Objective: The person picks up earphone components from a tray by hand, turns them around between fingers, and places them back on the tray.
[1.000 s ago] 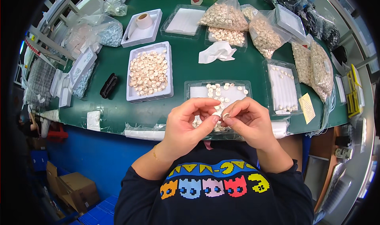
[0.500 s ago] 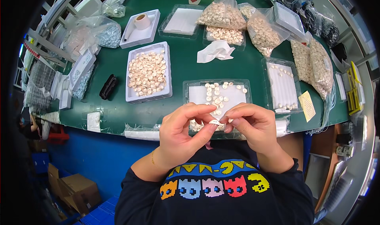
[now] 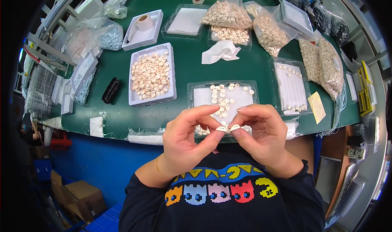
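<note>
Between the thumb and forefinger of my left hand (image 3: pixel 184 133) is a small round cream cap (image 3: pixel 221 128) with dark marks on it. My right hand (image 3: pixel 264 130) pinches a second cap (image 3: pixel 234 127) of the same kind. The two caps are side by side, almost touching, above the near edge of a clear plastic tray (image 3: pixel 195 86). More loose caps (image 3: pixel 222 103) lie on the white liner of that tray. Some near its front edge are partly hidden by my hands.
A white tray (image 3: pixel 132 85) heaped with similar pieces stands to the left, beside a black object (image 3: pixel 110 91). Another liner tray (image 3: pixel 292 89) with a few pieces is at right, near a paper tag (image 3: pixel 317 108). Filled bags (image 3: pixel 227 15) and crumpled tissue (image 3: pixel 220 51) lie farther back.
My right fingers have shifted slightly, and the cap in them now shows its marked face beside the left one. The left hand keeps its pinch. The whole view has moved a little.
</note>
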Tool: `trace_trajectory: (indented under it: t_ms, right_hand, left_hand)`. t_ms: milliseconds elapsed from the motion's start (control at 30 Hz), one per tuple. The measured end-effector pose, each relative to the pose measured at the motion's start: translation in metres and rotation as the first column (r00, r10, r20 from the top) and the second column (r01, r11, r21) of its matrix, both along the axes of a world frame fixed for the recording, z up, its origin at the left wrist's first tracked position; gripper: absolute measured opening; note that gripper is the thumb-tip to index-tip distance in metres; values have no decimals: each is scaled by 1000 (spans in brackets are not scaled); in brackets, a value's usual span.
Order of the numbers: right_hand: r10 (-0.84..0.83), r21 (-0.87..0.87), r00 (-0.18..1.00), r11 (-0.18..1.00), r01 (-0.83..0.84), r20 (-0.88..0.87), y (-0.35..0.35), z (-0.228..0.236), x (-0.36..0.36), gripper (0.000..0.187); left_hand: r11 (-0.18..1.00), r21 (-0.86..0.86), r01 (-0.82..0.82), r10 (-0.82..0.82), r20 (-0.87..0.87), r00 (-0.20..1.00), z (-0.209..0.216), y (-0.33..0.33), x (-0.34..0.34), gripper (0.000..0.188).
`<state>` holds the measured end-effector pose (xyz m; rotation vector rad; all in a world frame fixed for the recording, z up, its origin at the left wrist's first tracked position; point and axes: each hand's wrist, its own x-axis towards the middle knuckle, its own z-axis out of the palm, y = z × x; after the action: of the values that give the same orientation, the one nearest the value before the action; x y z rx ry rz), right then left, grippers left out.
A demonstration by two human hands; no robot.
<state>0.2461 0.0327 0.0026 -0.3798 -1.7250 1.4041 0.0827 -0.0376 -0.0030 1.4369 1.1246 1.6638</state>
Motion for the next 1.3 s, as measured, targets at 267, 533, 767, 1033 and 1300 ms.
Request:
trace_trajectory:
  t_ms: [267,533,767,1033,1300]
  right_hand:
    - [-4,-30,1000,1000,4,5,-1,-1,0,33]
    - [2,-15,1000,1000,-2,-3,4,-4,-1,20]
    - [-12,-22,998,1000,11,-67,2,-3,-1,17]
    - [134,-488,954,835,-254,-267,3,-10,-2,13]
    - [183,-693,876,549,-467,-445,6,-9,-2,14]
  left_hand:
    - [992,-45,120,-116,72,991,0,1,-3,21]
    - [995,-50,90,-86,64,994,-1,2,-4,14]
    - [999,24,45,-44,-50,998,-2,2,-4,14]
    - [884,-184,431,-255,582,772,-2,3,-4,11]
    - [828,-128,546,-299,723,622,-5,7,-3,13]
